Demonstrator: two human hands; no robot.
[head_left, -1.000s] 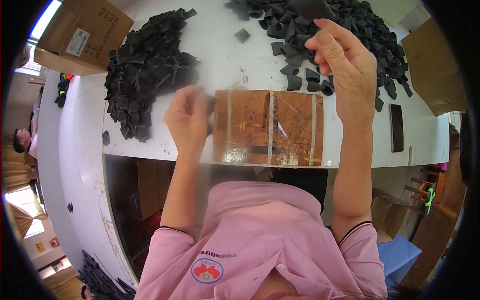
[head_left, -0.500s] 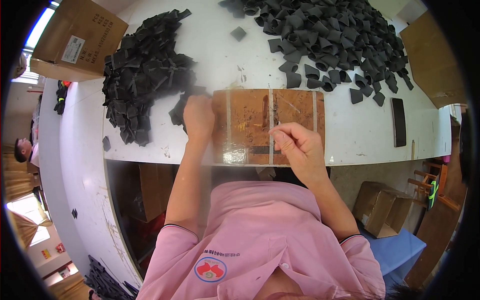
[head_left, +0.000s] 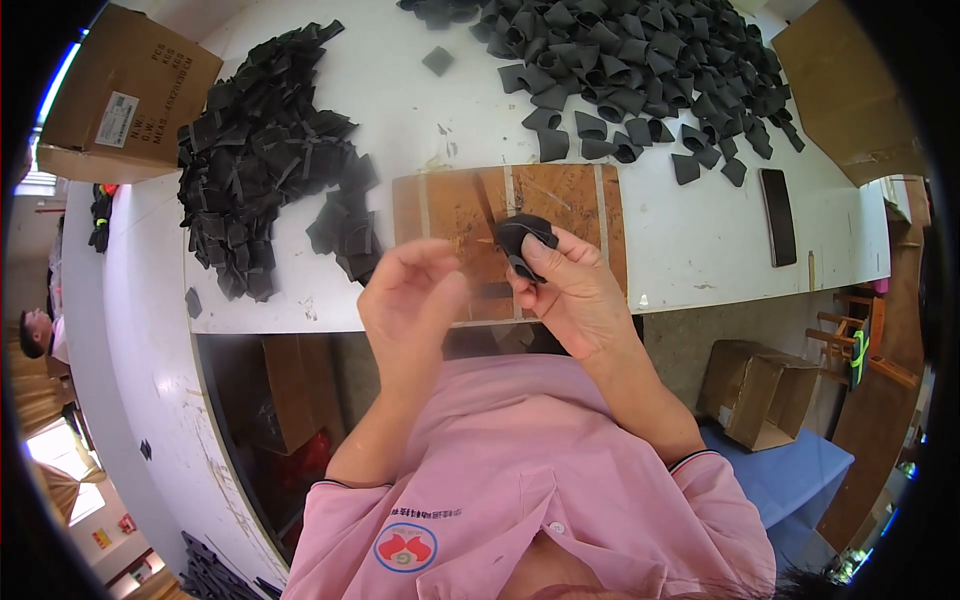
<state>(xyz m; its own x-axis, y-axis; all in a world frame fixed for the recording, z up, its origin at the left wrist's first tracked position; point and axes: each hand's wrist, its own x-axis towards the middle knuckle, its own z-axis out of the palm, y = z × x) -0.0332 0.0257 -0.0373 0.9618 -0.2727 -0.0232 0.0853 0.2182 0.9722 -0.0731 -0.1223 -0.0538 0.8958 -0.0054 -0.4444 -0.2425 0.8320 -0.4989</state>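
Note:
My right hand [head_left: 575, 295] pinches a small black piece of sheet material [head_left: 520, 238] between thumb and fingers. The piece is bent into a curve, with a hollow side showing. To its left, my left hand [head_left: 412, 305] is raised at the front of the board, slightly blurred, fingers curled loosely apart from the thumb and nothing seen in it. Beneath both hands lies a worn brown board [head_left: 455, 205] with pale strips across it. Near my left hand a small cluster of flat black pieces [head_left: 345, 225] rests on the white table.
A heap of flat black pieces [head_left: 240, 170] lies at left, and a heap of curled black pieces [head_left: 640, 60] at far right. Cardboard boxes [head_left: 130, 90] flank the white table [head_left: 700, 240]. A phone [head_left: 777, 217] lies at right. Below stands an open carton [head_left: 755, 395].
My left hand has come back from the cluster of flat pieces toward my right hand. A curved black piece is now in my right hand. The whole view has shifted slightly.

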